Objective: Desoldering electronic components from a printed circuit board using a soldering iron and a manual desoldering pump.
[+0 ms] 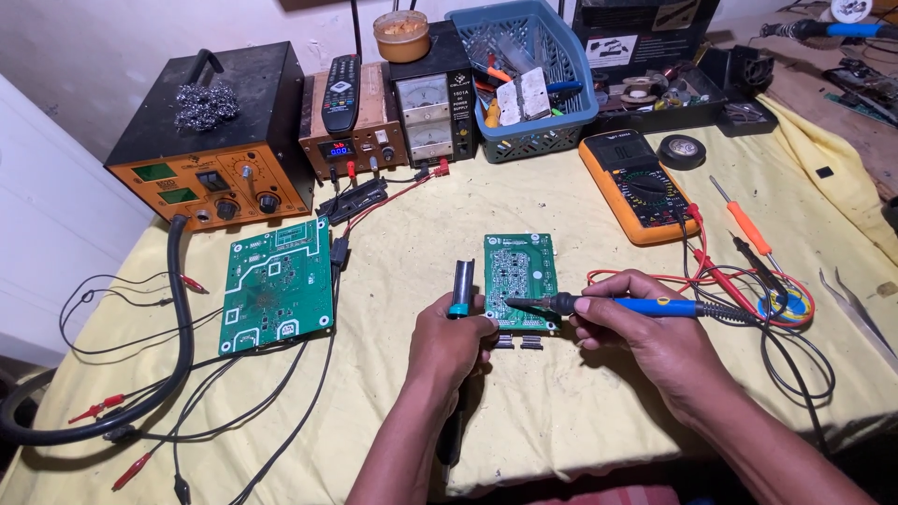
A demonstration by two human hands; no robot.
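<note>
A yellow-covered bench [580,215] carries the work. The left hand [451,341] grips a desoldering pump [461,285]; the right hand [629,323] holds a soldering iron [617,305], tip on the small green board [521,269] at its 7 o'clock edge. Rework appears under way, not finished.

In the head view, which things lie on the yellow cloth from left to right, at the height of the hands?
Thick black hose → large green circuit board → left hand holding a black tool → small green circuit board → right hand holding the blue-handled soldering iron → metal tweezers.
</note>
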